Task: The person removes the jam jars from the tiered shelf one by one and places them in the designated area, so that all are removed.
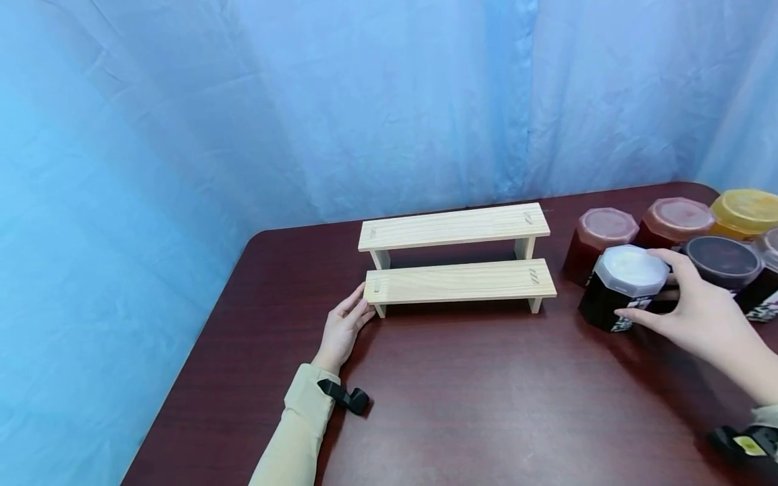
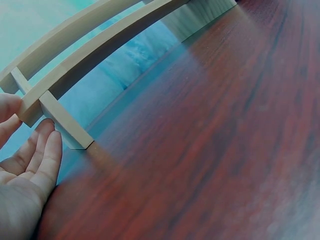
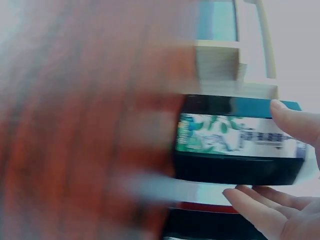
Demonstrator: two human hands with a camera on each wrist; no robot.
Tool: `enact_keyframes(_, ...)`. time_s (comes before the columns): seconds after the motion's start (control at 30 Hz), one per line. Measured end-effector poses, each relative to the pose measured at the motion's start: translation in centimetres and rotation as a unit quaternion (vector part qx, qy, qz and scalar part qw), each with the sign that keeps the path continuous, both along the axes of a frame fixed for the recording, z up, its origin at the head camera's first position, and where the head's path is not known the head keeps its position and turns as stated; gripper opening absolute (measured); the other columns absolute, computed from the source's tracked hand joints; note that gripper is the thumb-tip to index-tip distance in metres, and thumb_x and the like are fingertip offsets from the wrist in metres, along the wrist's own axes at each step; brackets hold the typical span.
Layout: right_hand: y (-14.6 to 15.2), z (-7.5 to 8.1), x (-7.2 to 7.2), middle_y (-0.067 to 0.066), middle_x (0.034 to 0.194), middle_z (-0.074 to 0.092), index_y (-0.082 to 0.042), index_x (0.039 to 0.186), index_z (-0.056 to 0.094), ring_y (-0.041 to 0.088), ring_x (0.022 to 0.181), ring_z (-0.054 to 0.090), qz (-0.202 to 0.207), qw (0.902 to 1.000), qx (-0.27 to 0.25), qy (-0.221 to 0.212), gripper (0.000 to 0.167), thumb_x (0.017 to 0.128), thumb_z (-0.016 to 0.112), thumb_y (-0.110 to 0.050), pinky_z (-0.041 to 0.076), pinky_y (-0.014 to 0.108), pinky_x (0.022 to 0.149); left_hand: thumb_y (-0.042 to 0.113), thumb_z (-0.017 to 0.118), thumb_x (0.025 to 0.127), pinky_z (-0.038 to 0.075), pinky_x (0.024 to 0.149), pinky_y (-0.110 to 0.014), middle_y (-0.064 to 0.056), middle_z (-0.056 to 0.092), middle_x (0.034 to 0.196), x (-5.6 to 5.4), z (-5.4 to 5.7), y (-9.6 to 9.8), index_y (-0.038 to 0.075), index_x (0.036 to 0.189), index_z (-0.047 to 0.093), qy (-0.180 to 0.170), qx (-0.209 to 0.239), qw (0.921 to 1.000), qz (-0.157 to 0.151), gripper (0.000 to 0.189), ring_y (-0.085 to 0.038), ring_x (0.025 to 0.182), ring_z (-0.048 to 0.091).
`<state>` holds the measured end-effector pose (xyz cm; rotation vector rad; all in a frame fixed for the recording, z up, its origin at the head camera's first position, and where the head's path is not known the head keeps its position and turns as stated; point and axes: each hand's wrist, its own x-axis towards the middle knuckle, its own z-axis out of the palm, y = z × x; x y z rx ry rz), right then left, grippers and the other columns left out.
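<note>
My left hand holds the left end of the lower front wooden shelf, its fingers around the board's end and by the leg. With thumb and fingers on opposite sides, my right hand grips a dark octagonal jar with a whitish translucent lid. In the right wrist view this jar shows a white label with green leaves. Whether its base touches the table cannot be told. The shelf's taller rear tier stands behind the front one.
Around the right hand stand more lidded jars: two red ones, a yellow one, a dark-lidded one and another at the right edge. The dark wood table ends at a blue curtain.
</note>
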<state>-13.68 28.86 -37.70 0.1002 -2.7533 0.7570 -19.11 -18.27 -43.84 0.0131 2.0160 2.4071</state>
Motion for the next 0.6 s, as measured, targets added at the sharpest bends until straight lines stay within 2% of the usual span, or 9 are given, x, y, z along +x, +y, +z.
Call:
enact_keyframes(0.1,0.0,0.7,0.3,0.037,0.107,0.049,-0.001,0.141,0.027,0.054,0.089,0.056,-0.009,0.9999,-0.007,0.001,0.099,0.065,0.087,-0.02,0.049,0.057,0.058,0.003,0.047,0.098,0.049,0.09,-0.026,-0.023,0.037,0.146,-0.1,0.0,0.0,-0.002,0.142,0.037,-0.002,0.002,1.0,0.002,0.046,-0.005,0.093,0.061)
enact_keyframes(0.33,-0.4,1.9,1.0,0.037,0.106,0.05,0.005,0.136,0.032,0.054,0.087,0.055,-0.025,0.9995,-0.01,0.014,0.092,0.066,0.087,-0.018,0.05,0.057,0.059,0.004,0.049,0.097,0.05,0.087,-0.025,-0.023,0.043,0.142,-0.1,0.3,-0.1,0.0,0.142,0.041,-0.022,0.004,0.9996,0.018,0.046,-0.007,0.092,0.062)
enact_keyframes(0.4,-0.6,2.2,1.2,0.035,0.108,0.05,0.005,0.134,0.035,0.052,0.085,0.055,-0.029,0.999,-0.016,0.031,0.088,0.066,0.086,-0.015,0.055,0.038,0.057,0.004,0.049,0.097,0.05,0.087,-0.025,-0.022,0.047,0.138,0.0,0.5,-0.2,0.001,0.141,0.042,-0.028,0.0,0.9993,0.025,0.045,-0.007,0.092,0.062)
enact_keyframes(0.43,-0.7,2.4,1.3,0.035,0.108,0.051,0.005,0.133,0.036,0.052,0.084,0.056,-0.033,0.9984,-0.02,0.041,0.086,0.066,0.086,-0.013,0.053,0.026,0.055,0.005,0.049,0.097,0.05,0.087,-0.025,-0.021,0.049,0.136,0.0,0.7,-0.2,0.0,0.141,0.043,-0.03,-0.004,0.9991,0.029,0.044,-0.007,0.092,0.062)
enact_keyframes(0.47,-0.9,2.5,1.4,0.034,0.108,0.051,0.005,0.133,0.037,0.04,0.08,0.061,-0.036,0.9976,-0.026,0.052,0.083,0.066,0.085,-0.01,0.05,0.016,0.054,0.005,0.05,0.097,0.05,0.086,-0.025,-0.02,0.051,0.133,0.0,1.0,-0.3,0.0,0.14,0.044,-0.033,-0.008,0.9988,0.034,0.043,-0.007,0.092,0.062)
enact_keyframes(0.5,-1.1,2.8,1.5,0.034,0.108,0.052,0.005,0.133,0.038,0.038,0.078,0.061,-0.037,0.997,-0.032,0.061,0.081,0.067,0.084,-0.008,0.043,0.008,0.053,0.006,0.05,0.097,0.05,0.086,-0.025,-0.019,0.053,0.131,0.0,1.2,-0.3,0.0,0.139,0.046,-0.033,-0.016,0.9986,0.039,0.042,-0.007,0.092,0.062)
enact_keyframes(0.57,-1.6,3.1,1.7,0.033,0.107,0.054,0.004,0.131,0.041,0.009,0.075,0.062,-0.032,0.9951,-0.047,0.081,0.077,0.067,0.083,-0.003,0.027,-0.004,0.054,0.007,0.05,0.097,0.05,0.085,-0.024,-0.019,0.055,0.128,0.0,1.7,-0.4,-0.001,0.136,0.048,-0.035,-0.032,0.9977,0.048,0.04,-0.005,0.091,0.061)
enact_keyframes(0.6,-1.9,3.2,1.8,0.032,0.106,0.055,0.005,0.13,0.043,-0.006,0.074,0.057,-0.029,0.9942,-0.05,0.09,0.074,0.067,0.082,0.0,0.026,-0.005,0.057,0.007,0.05,0.097,0.05,0.085,-0.024,-0.018,0.056,0.128,0.0,2.0,-0.5,-0.002,0.135,0.05,-0.036,-0.044,0.9968,0.055,0.039,-0.004,0.091,0.061)
